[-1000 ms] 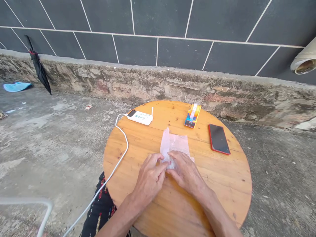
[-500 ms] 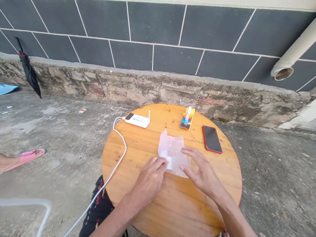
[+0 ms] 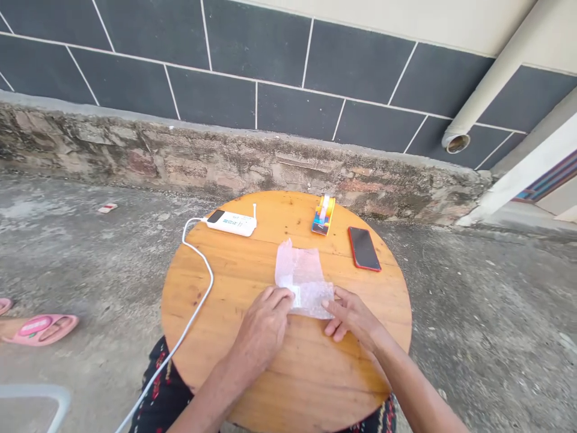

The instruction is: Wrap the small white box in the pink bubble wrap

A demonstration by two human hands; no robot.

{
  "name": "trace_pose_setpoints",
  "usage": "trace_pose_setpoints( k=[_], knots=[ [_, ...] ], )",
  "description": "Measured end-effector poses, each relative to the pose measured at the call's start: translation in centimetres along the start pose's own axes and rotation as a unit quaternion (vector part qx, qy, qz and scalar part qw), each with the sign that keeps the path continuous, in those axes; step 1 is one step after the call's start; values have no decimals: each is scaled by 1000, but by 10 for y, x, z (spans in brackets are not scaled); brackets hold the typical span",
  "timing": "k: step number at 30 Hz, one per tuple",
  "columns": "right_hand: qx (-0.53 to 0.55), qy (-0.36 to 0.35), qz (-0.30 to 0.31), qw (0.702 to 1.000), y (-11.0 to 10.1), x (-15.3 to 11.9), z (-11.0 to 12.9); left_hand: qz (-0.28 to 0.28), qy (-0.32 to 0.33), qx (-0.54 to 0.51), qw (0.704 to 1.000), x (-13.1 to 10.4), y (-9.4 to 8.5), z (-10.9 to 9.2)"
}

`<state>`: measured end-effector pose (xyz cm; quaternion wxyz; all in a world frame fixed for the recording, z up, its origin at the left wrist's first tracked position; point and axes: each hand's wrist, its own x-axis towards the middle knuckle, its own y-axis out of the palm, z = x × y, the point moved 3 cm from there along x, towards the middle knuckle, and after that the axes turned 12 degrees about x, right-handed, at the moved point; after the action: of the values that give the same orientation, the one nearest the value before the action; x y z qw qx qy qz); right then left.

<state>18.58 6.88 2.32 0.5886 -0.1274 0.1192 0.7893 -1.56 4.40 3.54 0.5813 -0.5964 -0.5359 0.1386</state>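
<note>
A pinkish, see-through piece of bubble wrap (image 3: 306, 264) lies on the round wooden table, its lower part doubled over. My left hand (image 3: 267, 316) is closed at the wrap's lower left, fingertips pressed onto its edge beside a small white patch, perhaps something within the layers. At the lower right corner, my right hand (image 3: 349, 314) pinches the wrap between thumb and index finger, the other fingers curling beneath. What lies under my left fingertips is hidden.
On the wooden table (image 3: 288, 373), a white power-bank-like device (image 3: 232, 223) with a white cable (image 3: 198, 307) sits at the far left. A yellow-and-blue tape dispenser (image 3: 323, 215) stands at the back, and a red-edged phone (image 3: 364, 248) lies right. Someone's pink-slippered foot (image 3: 40, 329) shows at left.
My right hand has moved from hovering open over the wrap to pinching its lower right corner. My left hand stays on the wrap. The camera view has turned to the right.
</note>
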Motion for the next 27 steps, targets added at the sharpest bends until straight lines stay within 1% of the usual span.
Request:
trace_pose_setpoints(
  k=[2,6,9,13,17,22,25,27],
  knots=[
    [-6,7,12,1000,3,1,6,-6,0,-14,1000,-1,0,1],
    [-45,6,-15,999,7,6,12,-29,11,-49,998,-2,-1,6],
    [-89,-3,-37,995,10,15,7,-40,23,-69,997,-2,0,10],
    [-127,-20,-69,989,12,25,-2,-42,23,-75,996,-2,0,12],
    [-194,-56,-120,972,16,25,0,-42,14,-75,996,-2,1,11],
    [-274,-108,-182,938,33,25,10,-34,15,-65,997,1,2,11],
    [-291,-128,-200,927,41,26,12,-39,21,-54,998,2,2,11],
    [-290,-138,-201,926,43,25,11,-45,23,-44,998,2,2,10]
  ],
)
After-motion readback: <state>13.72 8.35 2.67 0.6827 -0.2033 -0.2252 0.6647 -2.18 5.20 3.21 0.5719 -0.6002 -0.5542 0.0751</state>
